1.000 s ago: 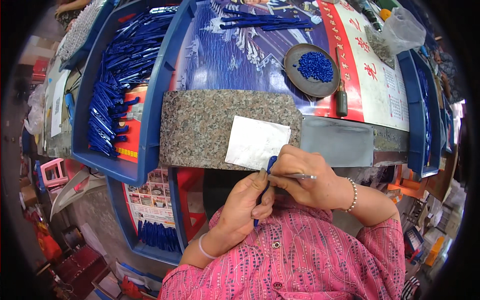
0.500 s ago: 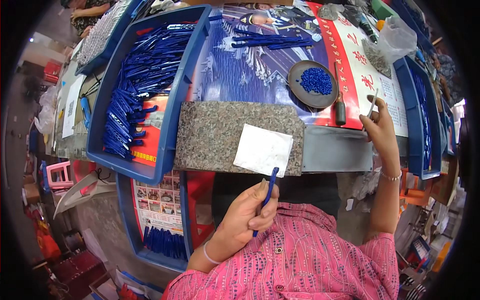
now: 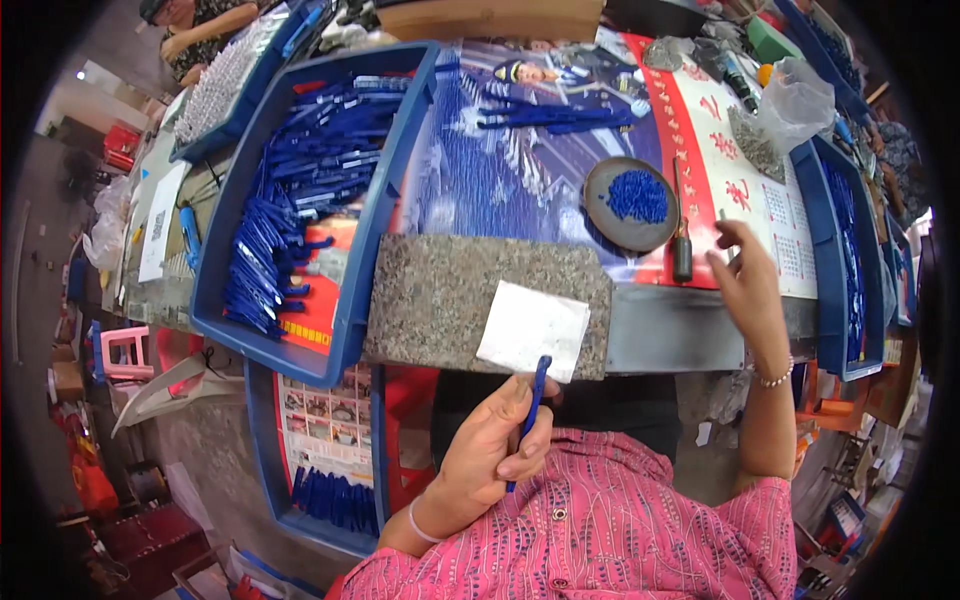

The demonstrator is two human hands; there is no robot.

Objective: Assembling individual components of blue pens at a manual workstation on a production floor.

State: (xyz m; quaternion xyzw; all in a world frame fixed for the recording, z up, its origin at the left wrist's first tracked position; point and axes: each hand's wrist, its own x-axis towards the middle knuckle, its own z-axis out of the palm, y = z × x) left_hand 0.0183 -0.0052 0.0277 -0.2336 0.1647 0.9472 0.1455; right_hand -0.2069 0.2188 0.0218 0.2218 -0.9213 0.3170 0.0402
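Note:
My left hand (image 3: 490, 440) is closed around a slim blue plastic stick (image 3: 534, 408), held tilted upright just in front of the stone slab's near edge. Its upper tip overlaps the lower part of a folded white paper (image 3: 532, 330) lying on the speckled stone slab (image 3: 430, 290). At the right, my right hand (image 3: 748, 285) is raised over the table with its fingers bent. Only a pale sliver of a thin metal tool shows by its fingertips. Nearest to that hand are a dark-handled screwdriver (image 3: 682, 256) and a round dish (image 3: 610, 232) of small blue pieces (image 3: 637, 195).
Many blue sticks fill a blue tray (image 3: 352, 300) at the left; more lie on the poster (image 3: 440, 190). A lower blue tray (image 3: 262, 450) holds others. Another blue tray (image 3: 830, 260) stands at the right, near a clear plastic bag (image 3: 797, 105). A person (image 3: 205, 35) sits at the far left.
The whole view has shifted, so the table sits lower in the picture. My right hand has turned, and the thin metal tool shows less. My left hand still holds the blue stick.

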